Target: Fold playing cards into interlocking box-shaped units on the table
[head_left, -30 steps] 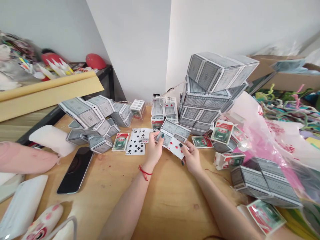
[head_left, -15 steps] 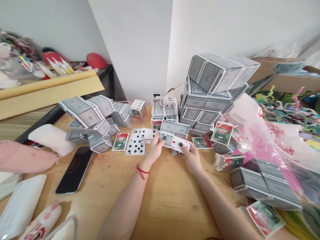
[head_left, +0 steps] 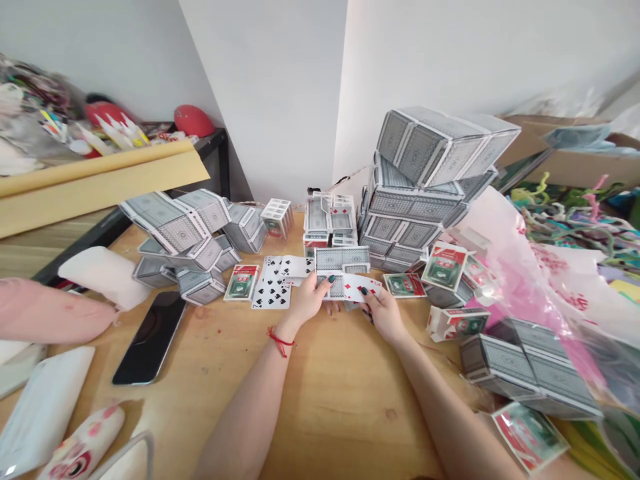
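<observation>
A piece of joined grey-backed playing cards (head_left: 345,257) is held low over the table between both hands. My left hand (head_left: 306,300) pinches its left part, thumb on top. My right hand (head_left: 386,319) pinches the face-up three of diamonds (head_left: 356,287) at the piece's right end, thumb on the card. The fingers under the cards are partly hidden. Left of the piece lie face-up spade cards (head_left: 273,293), and a red-and-green card box (head_left: 241,283) is beside them. Another such box (head_left: 404,285) lies to the right.
A tall stack of card-built blocks (head_left: 417,200) rises behind right; a lower stack (head_left: 183,230) stands left. More card blocks (head_left: 525,370) and an upright card box (head_left: 444,267) are at right. A phone (head_left: 149,339) lies on the wooden table (head_left: 330,407), with a white case (head_left: 45,407) nearby.
The joined card piece has turned from a slant to nearly level, and its far edge has shifted left. Both hands keep their hold with little movement.
</observation>
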`<state>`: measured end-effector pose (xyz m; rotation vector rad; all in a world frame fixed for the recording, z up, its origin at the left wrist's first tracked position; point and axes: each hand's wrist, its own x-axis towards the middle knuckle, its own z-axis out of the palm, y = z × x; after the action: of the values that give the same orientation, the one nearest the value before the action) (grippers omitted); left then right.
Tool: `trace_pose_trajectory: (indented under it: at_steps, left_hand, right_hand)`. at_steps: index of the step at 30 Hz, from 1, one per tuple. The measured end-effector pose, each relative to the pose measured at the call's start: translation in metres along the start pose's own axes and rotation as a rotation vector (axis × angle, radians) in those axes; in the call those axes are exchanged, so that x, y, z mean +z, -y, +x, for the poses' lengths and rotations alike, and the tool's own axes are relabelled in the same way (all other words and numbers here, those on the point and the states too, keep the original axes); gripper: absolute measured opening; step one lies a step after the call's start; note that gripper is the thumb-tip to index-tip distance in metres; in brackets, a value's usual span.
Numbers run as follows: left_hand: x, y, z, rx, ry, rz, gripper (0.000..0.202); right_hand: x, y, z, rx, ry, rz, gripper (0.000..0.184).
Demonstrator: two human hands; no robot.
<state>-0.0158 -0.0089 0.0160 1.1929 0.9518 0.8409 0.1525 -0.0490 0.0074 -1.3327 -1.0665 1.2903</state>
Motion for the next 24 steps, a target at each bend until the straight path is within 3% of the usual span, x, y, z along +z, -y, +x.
trace_pose_trajectory:
  at_steps: [9,18,24]
  left_hand:
    - [-0.005,0.001,-0.002,0.042,-0.002,0.184,0.031]
    - [0.007,-0.002,-0.007,0.037,-0.048,0.178,0.037]
    - [0.008,-0.003,-0.007,0.019,-0.031,0.150,0.029]
  right_hand:
    - [-0.005,0.001,0.001,0.049,0.037,-0.028,0.034]
    - [-0.003,-0.001,0.000,0.011,0.045,-0.048,0.034]
    - [-0.003,-0.002,-0.001,0.023,0.052,-0.039,0.033]
